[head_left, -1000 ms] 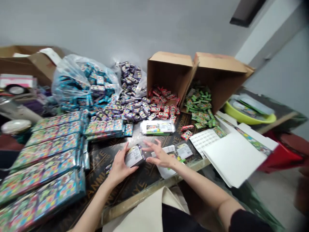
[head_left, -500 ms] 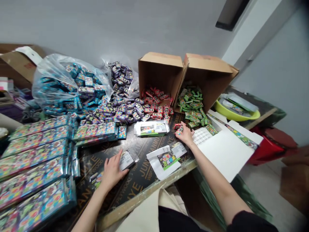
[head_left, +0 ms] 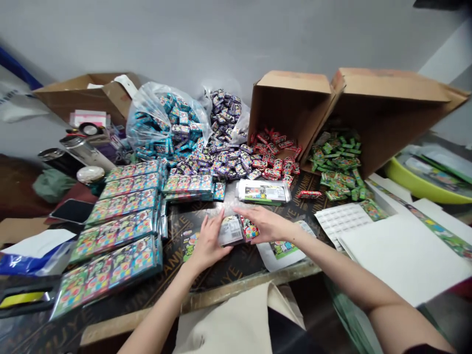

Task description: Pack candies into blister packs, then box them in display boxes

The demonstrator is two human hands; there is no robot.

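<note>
- Table (head_left: 236, 268), left: wrapped packs (head_left: 118, 226) in rows.
- Behind packs: bag (head_left: 143, 120), packets (head_left: 180, 118) inside.
- Right of bag: packet heap (head_left: 224, 160), then two cartons (head_left: 297, 82), packets inside.
- Front centre: packet row (head_left: 231, 231) between left hand (head_left: 210, 242) and right hand (head_left: 271, 225).
- Right front: card stack (head_left: 409, 260).

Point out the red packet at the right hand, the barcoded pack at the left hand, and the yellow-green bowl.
Red packet (head_left: 250, 230): head view, on its printed face.
Barcoded pack (head_left: 231, 230): head view, on its pale printed face.
Yellow-green bowl (head_left: 424, 183): head view, on its outer wall.

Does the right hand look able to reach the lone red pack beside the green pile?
Probably yes: bare tabletop seems all that separates the right hand from the lone red pack.
</note>
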